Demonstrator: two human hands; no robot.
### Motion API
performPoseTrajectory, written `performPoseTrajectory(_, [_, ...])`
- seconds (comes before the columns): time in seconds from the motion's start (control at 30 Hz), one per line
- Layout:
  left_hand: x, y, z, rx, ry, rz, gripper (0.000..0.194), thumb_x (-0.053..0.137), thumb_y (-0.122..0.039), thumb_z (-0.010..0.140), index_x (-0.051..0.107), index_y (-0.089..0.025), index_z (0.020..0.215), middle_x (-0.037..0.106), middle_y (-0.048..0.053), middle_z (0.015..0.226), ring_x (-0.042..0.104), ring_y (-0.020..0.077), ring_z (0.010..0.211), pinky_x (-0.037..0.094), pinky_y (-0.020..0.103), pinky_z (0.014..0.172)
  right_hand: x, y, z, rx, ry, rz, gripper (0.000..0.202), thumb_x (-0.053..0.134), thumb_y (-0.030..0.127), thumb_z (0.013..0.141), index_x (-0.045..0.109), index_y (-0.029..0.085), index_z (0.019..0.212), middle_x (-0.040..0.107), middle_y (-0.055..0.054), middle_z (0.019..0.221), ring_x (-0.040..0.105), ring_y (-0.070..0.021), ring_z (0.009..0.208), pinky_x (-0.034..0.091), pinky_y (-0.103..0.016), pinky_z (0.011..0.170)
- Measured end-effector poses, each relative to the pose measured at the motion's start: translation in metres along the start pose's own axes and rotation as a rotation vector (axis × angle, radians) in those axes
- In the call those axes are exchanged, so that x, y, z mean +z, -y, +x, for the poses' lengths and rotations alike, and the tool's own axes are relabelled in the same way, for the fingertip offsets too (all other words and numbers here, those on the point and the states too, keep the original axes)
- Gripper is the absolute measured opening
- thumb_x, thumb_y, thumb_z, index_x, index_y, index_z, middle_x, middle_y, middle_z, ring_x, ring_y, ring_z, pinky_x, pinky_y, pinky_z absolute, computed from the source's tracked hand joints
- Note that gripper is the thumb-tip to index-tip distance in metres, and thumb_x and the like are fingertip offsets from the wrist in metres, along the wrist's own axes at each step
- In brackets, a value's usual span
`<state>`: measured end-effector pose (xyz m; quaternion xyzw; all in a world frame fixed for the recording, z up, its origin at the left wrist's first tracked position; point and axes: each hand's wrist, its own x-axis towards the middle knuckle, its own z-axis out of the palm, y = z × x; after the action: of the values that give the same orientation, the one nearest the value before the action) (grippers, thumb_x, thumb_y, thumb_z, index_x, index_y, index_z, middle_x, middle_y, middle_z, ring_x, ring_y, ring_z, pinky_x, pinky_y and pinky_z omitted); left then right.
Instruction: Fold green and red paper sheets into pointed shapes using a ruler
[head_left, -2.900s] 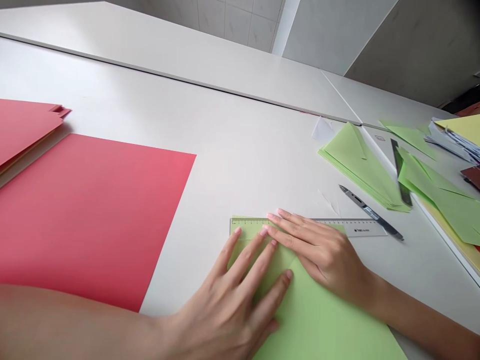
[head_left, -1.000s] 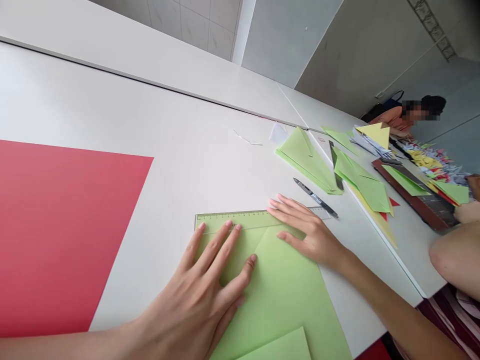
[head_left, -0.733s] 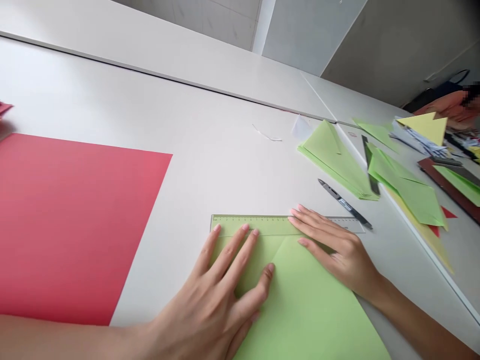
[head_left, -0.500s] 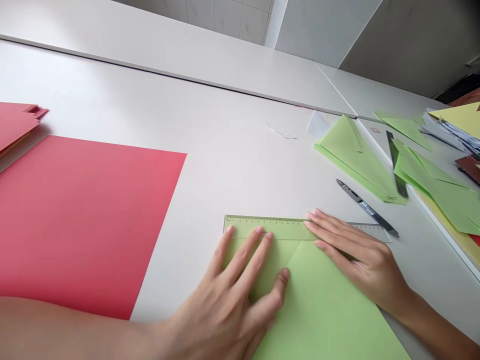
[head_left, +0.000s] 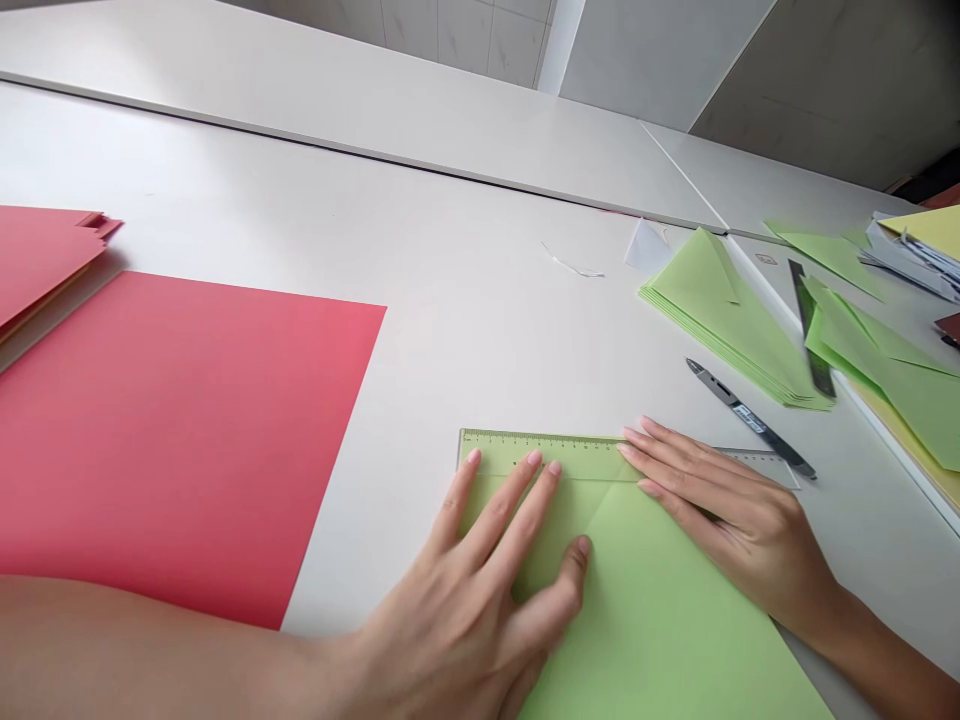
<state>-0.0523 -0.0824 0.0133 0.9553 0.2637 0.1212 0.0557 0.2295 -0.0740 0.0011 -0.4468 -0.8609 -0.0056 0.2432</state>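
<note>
A clear plastic ruler [head_left: 581, 458] lies across the top edge of a green sheet of paper [head_left: 675, 620], its right end reaching past the paper onto the table. With fingers spread, my left hand [head_left: 495, 590] rests on the sheet, and several fingertips touch the ruler's left half. My right hand [head_left: 735, 520] lies fairly flat with fingers stretched out, pressing the ruler right of its middle and covering part of it. A faint diagonal crease runs down the green sheet between the hands. Just beyond the ruler's right end is a dark pen [head_left: 750, 418], its lower tip close to the ruler.
A large red sheet [head_left: 195, 430] lies at left, beside a stack of red paper [head_left: 45, 250]. Folded green papers [head_left: 720, 330] are piled at upper right, near a dark strip [head_left: 808, 320] and more green pieces [head_left: 892, 360]. A white scrap [head_left: 646, 246] stands behind the pile.
The camera view has shifted slightly, so everything appears a little further right. Both hands and the ruler keep their places on the green sheet.
</note>
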Motion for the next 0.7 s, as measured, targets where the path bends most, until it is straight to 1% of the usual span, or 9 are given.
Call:
performPoseTrajectory(0.17, [-0.0005,0.0004,-0.0007,-0.017,-0.003,-0.029,0.048,0.053,-0.029,0.093,0.049,-0.023,0.14,0.039,0.016,0.153,0.025,0.0337,0.147,0.028,0.063,0.115,-0.0002,0.0015,0.0001,-0.003,0.005,-0.007,0.055,0.061,0.007,0.091,0.054,0.03,0.14,0.068,0.0,0.127,0.059,-0.0245,0.127,0.054,-0.042,0.105])
performPoseTrajectory(0.37, [-0.0021,-0.0004,-0.0019,0.006,-0.011,-0.003,0.051,0.055,-0.032,0.092,0.049,-0.019,0.14,0.038,0.021,0.152,0.026,0.0369,0.146,0.029,0.065,0.113,0.0002,0.002,-0.0011,0.004,0.005,-0.004,0.055,0.06,0.008,0.092,0.053,0.031,0.141,0.067,0.001,0.128,0.058,-0.0242,0.127,0.054,-0.041,0.106])
performPoseTrajectory(0.53, [-0.0027,-0.0007,-0.0023,-0.01,-0.004,-0.008,0.05,0.052,-0.034,0.093,0.048,-0.022,0.141,0.037,0.017,0.154,0.026,0.0343,0.147,0.028,0.063,0.114,0.0003,0.0025,-0.0005,0.013,0.001,-0.008,0.054,0.058,0.01,0.093,0.053,0.033,0.141,0.067,0.002,0.127,0.06,-0.0249,0.124,0.056,-0.042,0.104])
performPoseTrajectory(0.7, [-0.0025,-0.0003,-0.0003,0.011,-0.007,0.026,0.049,0.051,-0.032,0.093,0.048,-0.02,0.14,0.039,0.018,0.153,0.027,0.035,0.146,0.03,0.064,0.112,0.0006,0.002,-0.001,0.004,0.009,-0.015,0.055,0.059,0.009,0.093,0.051,0.033,0.142,0.067,0.001,0.128,0.059,-0.0243,0.126,0.056,-0.043,0.104])
